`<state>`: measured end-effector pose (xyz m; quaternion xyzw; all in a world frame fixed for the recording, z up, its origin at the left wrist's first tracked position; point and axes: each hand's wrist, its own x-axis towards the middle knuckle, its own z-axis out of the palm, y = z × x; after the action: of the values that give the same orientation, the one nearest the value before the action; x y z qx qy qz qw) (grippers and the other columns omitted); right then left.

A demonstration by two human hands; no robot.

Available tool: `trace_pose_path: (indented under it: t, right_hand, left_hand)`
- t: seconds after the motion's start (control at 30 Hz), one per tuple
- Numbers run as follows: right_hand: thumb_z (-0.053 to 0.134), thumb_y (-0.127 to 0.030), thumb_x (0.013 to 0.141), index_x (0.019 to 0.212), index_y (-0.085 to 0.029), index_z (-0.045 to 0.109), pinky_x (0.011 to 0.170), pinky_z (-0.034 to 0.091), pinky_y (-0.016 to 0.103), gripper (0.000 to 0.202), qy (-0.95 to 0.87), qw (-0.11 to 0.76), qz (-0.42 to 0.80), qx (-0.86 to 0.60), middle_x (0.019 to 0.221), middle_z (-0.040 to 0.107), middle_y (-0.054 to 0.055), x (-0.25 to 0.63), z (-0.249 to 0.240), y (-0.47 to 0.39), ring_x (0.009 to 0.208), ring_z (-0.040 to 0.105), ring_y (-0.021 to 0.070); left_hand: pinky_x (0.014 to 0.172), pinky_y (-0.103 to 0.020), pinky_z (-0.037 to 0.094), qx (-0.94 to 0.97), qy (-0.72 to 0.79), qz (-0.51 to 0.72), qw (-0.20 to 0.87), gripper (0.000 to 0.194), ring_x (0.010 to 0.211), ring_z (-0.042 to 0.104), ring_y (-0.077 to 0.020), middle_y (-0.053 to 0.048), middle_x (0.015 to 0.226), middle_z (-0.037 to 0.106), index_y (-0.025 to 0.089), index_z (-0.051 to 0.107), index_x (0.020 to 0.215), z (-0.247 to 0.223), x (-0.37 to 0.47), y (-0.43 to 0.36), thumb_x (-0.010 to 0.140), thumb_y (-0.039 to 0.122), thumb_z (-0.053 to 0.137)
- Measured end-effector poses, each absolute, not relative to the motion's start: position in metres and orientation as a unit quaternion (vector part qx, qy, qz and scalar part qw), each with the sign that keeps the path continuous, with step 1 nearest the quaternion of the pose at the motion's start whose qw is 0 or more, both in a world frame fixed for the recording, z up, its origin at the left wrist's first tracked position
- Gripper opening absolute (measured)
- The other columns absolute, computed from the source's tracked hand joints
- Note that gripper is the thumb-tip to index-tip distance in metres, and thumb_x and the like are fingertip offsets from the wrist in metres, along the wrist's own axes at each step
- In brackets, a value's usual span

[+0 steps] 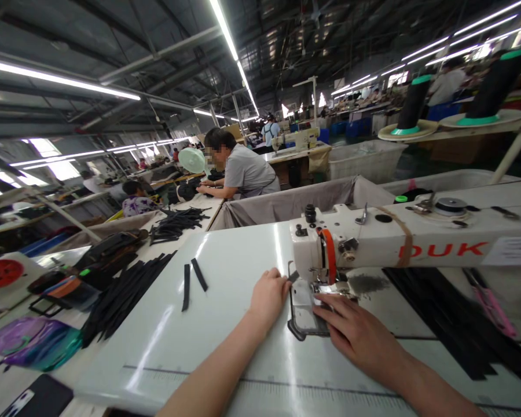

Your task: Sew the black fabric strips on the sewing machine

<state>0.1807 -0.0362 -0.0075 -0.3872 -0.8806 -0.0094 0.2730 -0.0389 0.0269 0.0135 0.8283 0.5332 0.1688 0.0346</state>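
Observation:
At the sewing machine (pixel 312 249), my left hand (pixel 268 298) is closed, its fingertips pinching the end of a short dark strip (pixel 293 274) left of the needle area. My right hand (pixel 356 327) lies with fingers stretched out on the metal plate (pixel 303 310) beside the presser foot. Whatever may be under those fingertips is hidden. To the left, two short black strips (pixel 186 288) lie apart on the pale tabletop (pixel 226 330). More long black strips (pixel 443 318) lie behind and right of my right hand, under the machine arm.
Pink-handled scissors (pixel 490 304) rest on the right-hand strips. A pile of black strips (pixel 121 295), a purple-teal bag (pixel 32 341) and a phone (pixel 37 397) are at left. Thread cones (pixel 412 107) stand at upper right. A co-worker (pixel 247 168) leans over the far table end.

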Motion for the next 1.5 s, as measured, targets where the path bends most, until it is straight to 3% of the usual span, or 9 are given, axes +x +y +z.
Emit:
trace_pose_path:
  t: [0.17, 0.3, 0.37, 0.47, 0.87, 1.5]
  right_hand:
    - [0.066, -0.033, 0.087, 0.124, -0.022, 0.065, 0.098, 0.051, 0.041, 0.039, -0.894, 0.257, 0.073, -0.361, 0.129, 0.062, 0.011, 0.184, -0.004, -0.041, 0.118, 0.058, 0.0262]
    - [0.07, -0.041, 0.084, 0.126, -0.021, 0.063, 0.097, 0.052, 0.042, 0.047, -0.889, 0.247, 0.093, -0.374, 0.13, 0.061, 0.014, 0.187, -0.003, -0.042, 0.119, 0.058, 0.0283]
    - [0.07, -0.047, 0.083, 0.129, -0.02, 0.061, 0.098, 0.051, 0.043, 0.054, -0.892, 0.233, 0.105, -0.372, 0.132, 0.06, 0.015, 0.189, -0.002, -0.042, 0.12, 0.057, 0.0294]
    - [0.067, -0.052, 0.084, 0.129, -0.022, 0.061, 0.1, 0.049, 0.042, 0.055, -0.895, 0.221, 0.13, -0.364, 0.136, 0.057, 0.014, 0.192, 0.001, -0.042, 0.123, 0.055, 0.0286]
    - [0.07, -0.034, 0.085, 0.116, -0.024, 0.067, 0.097, 0.052, 0.04, 0.033, -0.882, 0.251, 0.11, -0.384, 0.128, 0.063, 0.01, 0.194, -0.001, -0.041, 0.115, 0.06, 0.0255]
    - [0.065, -0.023, 0.086, 0.115, -0.021, 0.066, 0.094, 0.053, 0.037, 0.029, -0.881, 0.263, 0.101, -0.379, 0.119, 0.066, 0.009, 0.189, 0.004, -0.043, 0.111, 0.062, 0.0233]
  left_hand:
    - [0.067, -0.025, 0.052, 0.815, 0.524, 0.204, 0.138, 0.027, 0.072, 0.062, -0.0158, -0.004, 0.083, 0.061, 0.018, 0.069, 0.081, 0.007, -0.008, -0.008, 0.094, 0.012, 0.046]
    - [0.088, -0.035, 0.052, 0.845, 0.452, 0.235, 0.164, 0.015, 0.1, 0.062, -0.0221, -0.006, 0.107, 0.066, 0.021, 0.07, 0.093, 0.013, -0.019, -0.009, 0.089, 0.014, 0.058]
    - [0.1, -0.041, 0.047, 0.853, 0.419, 0.257, 0.173, 0.02, 0.116, 0.057, -0.025, -0.007, 0.123, 0.063, 0.021, 0.069, 0.105, 0.012, -0.025, -0.008, 0.087, 0.014, 0.063]
    - [0.106, -0.041, 0.044, 0.851, 0.403, 0.281, 0.188, 0.028, 0.123, 0.055, -0.024, -0.008, 0.128, 0.063, 0.02, 0.067, 0.114, 0.004, -0.024, -0.011, 0.088, 0.014, 0.063]
    - [0.108, -0.043, 0.044, 0.842, 0.432, 0.287, 0.152, 0.023, 0.123, 0.055, -0.0249, -0.008, 0.127, 0.064, 0.019, 0.066, 0.113, -0.004, -0.01, -0.018, 0.091, 0.018, 0.061]
    - [0.108, -0.042, 0.044, 0.859, 0.442, 0.228, 0.121, 0.02, 0.126, 0.054, -0.0244, -0.008, 0.127, 0.064, 0.018, 0.064, 0.11, 0.006, -0.006, -0.017, 0.092, 0.015, 0.057]
